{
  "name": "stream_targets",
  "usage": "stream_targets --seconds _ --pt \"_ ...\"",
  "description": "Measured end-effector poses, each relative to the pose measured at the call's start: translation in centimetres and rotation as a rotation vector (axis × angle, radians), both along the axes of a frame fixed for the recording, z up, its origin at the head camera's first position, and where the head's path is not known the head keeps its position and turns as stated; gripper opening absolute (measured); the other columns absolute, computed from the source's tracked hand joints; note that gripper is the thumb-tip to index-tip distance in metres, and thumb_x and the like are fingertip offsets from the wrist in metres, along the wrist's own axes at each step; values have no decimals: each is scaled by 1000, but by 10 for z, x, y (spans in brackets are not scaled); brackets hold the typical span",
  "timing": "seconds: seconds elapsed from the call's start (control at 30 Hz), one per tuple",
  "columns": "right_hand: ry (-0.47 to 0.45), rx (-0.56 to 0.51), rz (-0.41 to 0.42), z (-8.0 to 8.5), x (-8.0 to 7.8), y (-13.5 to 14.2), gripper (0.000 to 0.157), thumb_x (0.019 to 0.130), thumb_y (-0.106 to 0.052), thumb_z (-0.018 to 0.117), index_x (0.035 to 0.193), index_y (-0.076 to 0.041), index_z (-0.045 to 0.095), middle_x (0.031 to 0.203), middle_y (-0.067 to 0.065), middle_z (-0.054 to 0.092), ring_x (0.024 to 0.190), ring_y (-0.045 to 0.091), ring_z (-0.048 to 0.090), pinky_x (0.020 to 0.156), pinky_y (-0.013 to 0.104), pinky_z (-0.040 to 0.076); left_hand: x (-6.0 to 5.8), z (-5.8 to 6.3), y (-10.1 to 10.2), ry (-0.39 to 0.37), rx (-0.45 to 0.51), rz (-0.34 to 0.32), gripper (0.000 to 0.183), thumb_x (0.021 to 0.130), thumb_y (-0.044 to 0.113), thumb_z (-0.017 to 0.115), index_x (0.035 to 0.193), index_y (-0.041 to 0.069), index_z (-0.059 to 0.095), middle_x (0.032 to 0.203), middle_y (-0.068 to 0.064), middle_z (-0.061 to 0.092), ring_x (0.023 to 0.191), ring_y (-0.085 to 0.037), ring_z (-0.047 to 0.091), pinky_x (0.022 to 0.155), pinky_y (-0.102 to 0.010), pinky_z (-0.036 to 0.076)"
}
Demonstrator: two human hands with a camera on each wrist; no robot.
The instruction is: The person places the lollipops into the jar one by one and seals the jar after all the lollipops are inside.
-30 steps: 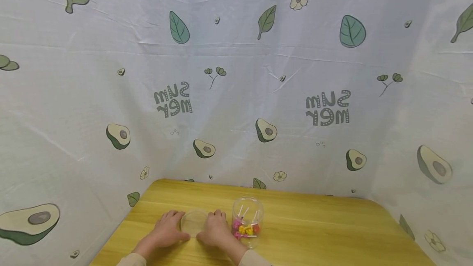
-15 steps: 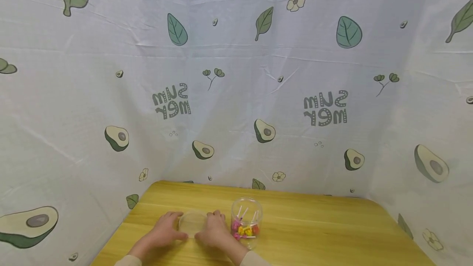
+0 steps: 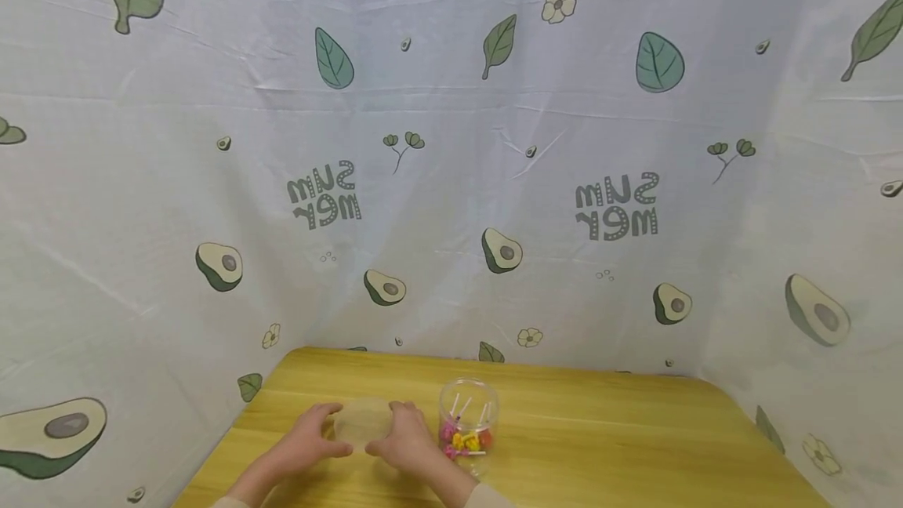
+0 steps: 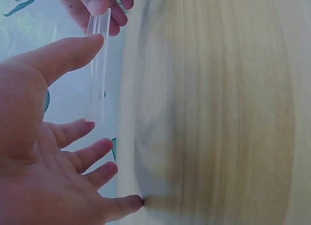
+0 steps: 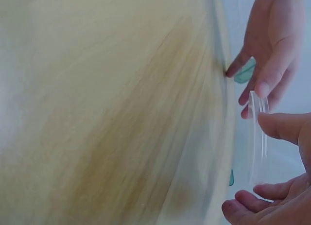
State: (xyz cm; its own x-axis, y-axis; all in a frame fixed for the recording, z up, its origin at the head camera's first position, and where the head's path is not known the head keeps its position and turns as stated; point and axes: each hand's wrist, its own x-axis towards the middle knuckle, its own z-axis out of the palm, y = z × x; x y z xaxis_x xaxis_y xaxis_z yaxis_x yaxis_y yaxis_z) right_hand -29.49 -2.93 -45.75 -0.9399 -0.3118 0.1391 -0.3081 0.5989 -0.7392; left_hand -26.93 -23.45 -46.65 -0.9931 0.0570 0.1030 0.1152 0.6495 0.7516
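Both hands hold a clear, round plastic lid (image 3: 363,423) at its opposite edges. My left hand (image 3: 302,440) has its thumb on the near side of the rim and its index fingertip at the far side, with the other fingers spread, as the left wrist view shows. On the other edge, my right hand (image 3: 409,440) grips between thumb and fingers. Seen edge-on in the wrist views, the lid (image 4: 97,74) stands apart from the table surface. Just right of the right hand is a clear jar (image 3: 488,410) without a cover, holding several wrapped lollipops (image 3: 466,440) in pink, yellow and red.
The yellow wood-grain table (image 3: 621,437) has rounded far corners. A white curtain (image 3: 451,179) printed with leaves, avocados and flowers hangs behind it and along both sides.
The lid has come up from the table and shifted slightly left, both hands moving with it. The jar stays in place; the head view has swung a little.
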Motion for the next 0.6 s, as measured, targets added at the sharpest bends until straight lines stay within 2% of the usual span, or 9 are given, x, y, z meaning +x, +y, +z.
stream_targets --seconds 0.33,0.6 --pt "2 -46 14 10 3 2 76 69 -21 91 130 9 57 119 21 62 109 42 61 94 58 50 7 8 0 -17 90 1 80 76 24 87 140 -5 49 143 -25 51 137 -50 39 108 -69 31" --pt "-32 -98 14 18 5 2 78 68 -22 93 129 7 55 122 20 61 111 40 61 91 56 52 9 14 -4 -12 107 -8 81 77 26 86 142 -3 48 145 -27 49 138 -49 40 106 -67 33"
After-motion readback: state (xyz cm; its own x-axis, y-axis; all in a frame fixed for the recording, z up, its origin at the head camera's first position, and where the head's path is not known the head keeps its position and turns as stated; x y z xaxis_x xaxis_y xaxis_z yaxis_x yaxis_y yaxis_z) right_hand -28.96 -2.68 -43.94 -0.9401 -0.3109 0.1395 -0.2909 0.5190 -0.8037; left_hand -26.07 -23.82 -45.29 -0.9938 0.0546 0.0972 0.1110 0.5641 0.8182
